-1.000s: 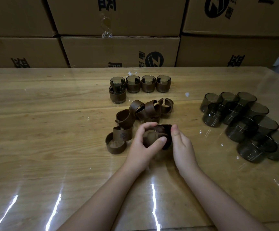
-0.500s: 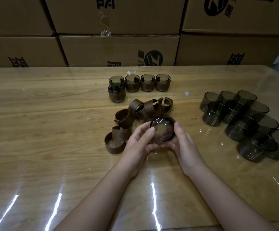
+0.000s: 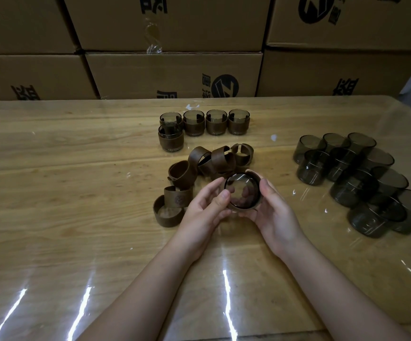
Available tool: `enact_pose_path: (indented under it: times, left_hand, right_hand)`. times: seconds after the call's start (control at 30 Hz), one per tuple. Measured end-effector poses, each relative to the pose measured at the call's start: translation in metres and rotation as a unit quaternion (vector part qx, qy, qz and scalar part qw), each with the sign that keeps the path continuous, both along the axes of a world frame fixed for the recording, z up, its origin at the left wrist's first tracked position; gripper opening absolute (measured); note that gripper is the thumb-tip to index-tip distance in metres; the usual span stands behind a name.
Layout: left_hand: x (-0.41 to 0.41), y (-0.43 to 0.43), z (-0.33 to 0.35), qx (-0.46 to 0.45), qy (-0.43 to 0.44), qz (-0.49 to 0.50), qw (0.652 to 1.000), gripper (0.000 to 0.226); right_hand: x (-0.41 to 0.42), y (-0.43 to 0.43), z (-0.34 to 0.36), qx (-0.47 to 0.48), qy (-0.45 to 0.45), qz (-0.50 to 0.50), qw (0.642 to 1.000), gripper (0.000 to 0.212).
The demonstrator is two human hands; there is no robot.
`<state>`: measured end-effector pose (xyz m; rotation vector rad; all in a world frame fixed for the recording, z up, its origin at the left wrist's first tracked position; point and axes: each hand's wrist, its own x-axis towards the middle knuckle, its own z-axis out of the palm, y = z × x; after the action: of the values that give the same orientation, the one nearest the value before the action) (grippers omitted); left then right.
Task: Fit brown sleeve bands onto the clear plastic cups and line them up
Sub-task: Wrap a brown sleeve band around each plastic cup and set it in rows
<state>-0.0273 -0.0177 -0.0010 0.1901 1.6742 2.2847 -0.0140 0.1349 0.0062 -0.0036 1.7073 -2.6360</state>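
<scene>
Both my hands hold one smoky clear cup (image 3: 241,191) with a brown sleeve band around it, its mouth tipped toward me. My left hand (image 3: 205,209) pinches its left rim with thumb and fingers. My right hand (image 3: 273,212) cups its right side and underside. Several loose brown bands (image 3: 209,163) lie in a heap just beyond and left of my hands. Several finished banded cups (image 3: 216,122) stand in a row farther back, with one more (image 3: 171,138) in front of the row's left end. Several bare cups (image 3: 354,173) cluster at the right.
The wooden table (image 3: 52,193) has a glossy cover with bright glare streaks near the front edge. Stacked cardboard boxes (image 3: 175,70) wall off the far side. A grey object shows at the far right edge.
The cup has been turned from lying sideways in my hands to mouth facing me, with the band now seated around it. Both hands shifted slightly right and back.
</scene>
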Motion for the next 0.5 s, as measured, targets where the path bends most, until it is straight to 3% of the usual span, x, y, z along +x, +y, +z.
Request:
enact_pose_path:
  times: [0.17, 0.3, 0.5]
  left_hand:
    - [-0.0005, 0.0014, -0.0003, -0.009, 0.005, 0.001, 1.000, 0.078]
    - [-0.0010, 0.0015, -0.0020, -0.014, 0.013, 0.001, 1.000, 0.063]
    - [-0.0006, 0.0013, -0.0041, -0.025, 0.032, -0.012, 0.999, 0.062]
  right_hand:
    - [-0.0014, 0.0018, -0.0005, -0.024, -0.010, 0.009, 1.000, 0.056]
    - [-0.0036, 0.0040, -0.0017, -0.056, -0.023, 0.021, 0.998, 0.053]
    - [-0.0034, 0.0084, 0.0018, -0.112, -0.024, 0.054, 0.992, 0.043]
